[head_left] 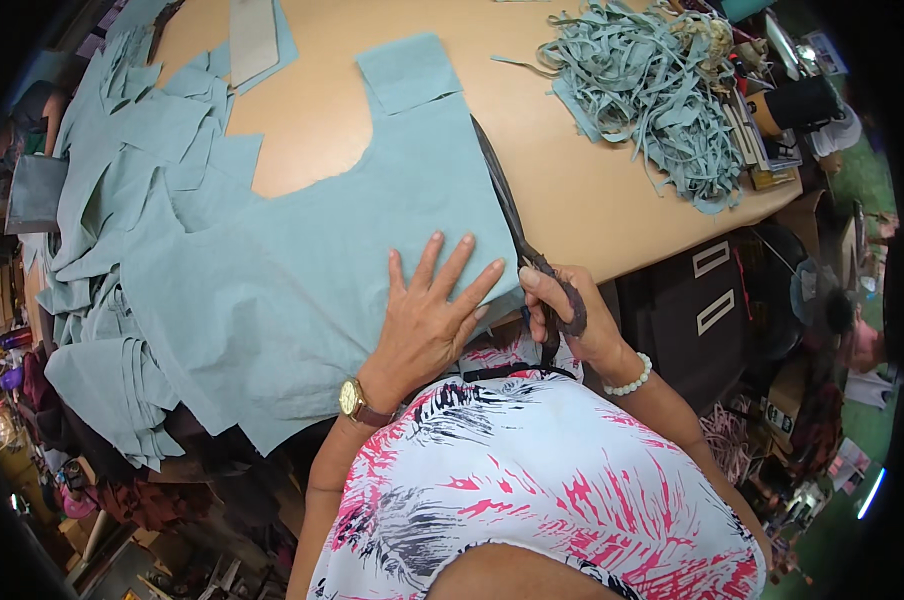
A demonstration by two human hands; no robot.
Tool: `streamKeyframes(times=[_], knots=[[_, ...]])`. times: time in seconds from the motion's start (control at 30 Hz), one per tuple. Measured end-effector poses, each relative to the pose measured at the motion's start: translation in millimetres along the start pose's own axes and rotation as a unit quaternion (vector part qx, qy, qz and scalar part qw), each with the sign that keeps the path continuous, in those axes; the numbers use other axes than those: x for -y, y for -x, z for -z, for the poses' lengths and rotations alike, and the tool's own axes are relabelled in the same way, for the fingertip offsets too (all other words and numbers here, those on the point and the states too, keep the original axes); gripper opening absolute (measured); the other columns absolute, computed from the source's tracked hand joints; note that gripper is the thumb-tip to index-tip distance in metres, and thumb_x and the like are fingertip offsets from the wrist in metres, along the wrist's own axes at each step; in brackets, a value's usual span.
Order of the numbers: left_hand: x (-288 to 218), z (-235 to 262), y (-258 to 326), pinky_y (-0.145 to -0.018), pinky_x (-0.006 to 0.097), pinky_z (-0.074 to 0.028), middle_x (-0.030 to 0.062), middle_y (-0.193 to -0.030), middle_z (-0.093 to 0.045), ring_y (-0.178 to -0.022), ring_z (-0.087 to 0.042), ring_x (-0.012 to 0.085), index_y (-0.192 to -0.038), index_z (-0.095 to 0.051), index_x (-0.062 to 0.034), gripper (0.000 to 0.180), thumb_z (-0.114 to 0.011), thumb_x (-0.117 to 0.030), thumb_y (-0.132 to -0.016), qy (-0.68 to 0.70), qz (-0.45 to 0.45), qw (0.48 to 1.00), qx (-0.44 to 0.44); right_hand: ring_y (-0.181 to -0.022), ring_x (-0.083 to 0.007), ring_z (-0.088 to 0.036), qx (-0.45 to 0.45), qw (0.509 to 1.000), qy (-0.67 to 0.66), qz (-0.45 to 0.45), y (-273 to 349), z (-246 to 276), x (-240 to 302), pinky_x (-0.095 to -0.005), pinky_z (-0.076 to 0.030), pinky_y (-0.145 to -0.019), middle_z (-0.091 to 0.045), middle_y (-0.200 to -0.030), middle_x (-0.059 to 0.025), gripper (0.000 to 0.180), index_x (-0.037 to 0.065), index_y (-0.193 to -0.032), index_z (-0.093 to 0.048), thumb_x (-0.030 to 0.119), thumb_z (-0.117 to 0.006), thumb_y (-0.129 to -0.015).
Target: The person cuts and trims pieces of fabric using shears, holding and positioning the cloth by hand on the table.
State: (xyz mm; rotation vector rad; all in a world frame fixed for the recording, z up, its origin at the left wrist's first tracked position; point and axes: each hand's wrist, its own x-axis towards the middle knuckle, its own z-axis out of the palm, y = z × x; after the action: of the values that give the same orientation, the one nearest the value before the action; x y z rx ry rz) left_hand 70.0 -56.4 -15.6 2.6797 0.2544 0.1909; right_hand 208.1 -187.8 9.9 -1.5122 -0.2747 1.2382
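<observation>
A large piece of light blue-green fabric [272,260] lies spread over the table and hangs past its near edge. My left hand [422,325] rests flat on it with the fingers spread, holding nothing. In my right hand [594,325] is a pair of dark scissors [505,195], gripped by the handles, which look wrapped in dark material. The long blades point away from me along the fabric's right edge. Whether they are parted cannot be made out. At the far end of the fabric sits a separate-looking squarish piece [409,72] of the same colour.
Many cut fabric pieces [172,130] overlap at the left, some draping off the side. A pale flat pattern piece [253,40] lies at the far side. Tangled fabric strips [642,100] heap up at the far right of the tan table [562,215]. Dark drawers [687,290] stand below its right edge.
</observation>
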Motion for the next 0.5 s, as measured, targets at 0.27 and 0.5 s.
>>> streamKeyframes(times=[0.27,0.5], knots=[[-2.6,0.0,5.8,-0.093,0.065,-0.021,0.0123,-0.137,-0.034,-0.126,-0.03,0.0364,-0.129,-0.044,-0.0214,0.053,-0.057,-0.016,-0.078,0.021,0.003,1.0,-0.005,-0.04,-0.0072,-0.047,-0.01,1.0,-0.028,-0.004,-6.8,-3.5,-3.1,-0.0191,-0.035,-0.038,-0.045,-0.052,0.001,0.041,0.005,-0.06,-0.05,0.038,-0.063,-0.08],[2.2,6.7,-4.5,-0.095,0.06,-0.024,0.0122,-0.135,-0.037,-0.122,-0.036,0.0331,-0.128,-0.045,-0.019,0.047,-0.053,-0.022,-0.082,-0.004,-0.011,1.0,0.007,-0.04,-0.0047,-0.047,-0.013,1.0,0.003,-0.008,-3.3,0.9,-4.8,-0.0173,-0.035,-0.037,-0.047,-0.052,0.002,0.031,0.003,-0.067,-0.054,0.029,-0.063,-0.082]])
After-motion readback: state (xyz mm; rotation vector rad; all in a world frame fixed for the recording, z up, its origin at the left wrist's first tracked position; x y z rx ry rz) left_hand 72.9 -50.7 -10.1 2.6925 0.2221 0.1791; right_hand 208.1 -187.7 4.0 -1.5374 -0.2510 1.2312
